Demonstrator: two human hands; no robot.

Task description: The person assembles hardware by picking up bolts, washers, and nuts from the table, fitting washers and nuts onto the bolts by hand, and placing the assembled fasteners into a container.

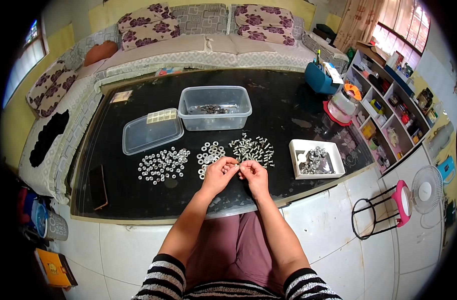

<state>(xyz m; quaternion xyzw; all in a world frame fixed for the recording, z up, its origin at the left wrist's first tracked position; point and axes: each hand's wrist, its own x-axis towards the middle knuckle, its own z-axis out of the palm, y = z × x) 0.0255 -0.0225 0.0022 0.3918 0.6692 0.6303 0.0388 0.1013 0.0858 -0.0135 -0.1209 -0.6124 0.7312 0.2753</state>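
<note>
Starting at the far left, there's a black cloth (49, 137) draped on the couch (28, 165), then a phone (98, 187) lying near the left edge of the dark surface (123, 195). Next over, a loose spread of little metal nuts (163, 164), and behind them a clear lid (151, 137) lying flat with a small sectioned pale thing (162, 116) on its back corner. Then a smaller bunch of washers (207, 157), with a clear plastic tub (215, 122) behind, some dark metal bits in the bottom.

The left hand (220, 175) is just in front of the washers, fingertips meeting those of the right hand (254, 176). Both are pinching a small piece (239, 164) between them, mostly covered, so can't tell which part it is. Right behind the right hand is a heap of bolts (256, 149), heads pointing all over.

Further right, well apart from the hands, a white box (316, 176) holds a pile of shiny hardware (318, 159). Behind that, a blue holder (318, 80), then a clear jar (342, 106) on a red mat. Off the surface: a pink-rimmed stool (403, 202) and a white fan (425, 191).
</note>
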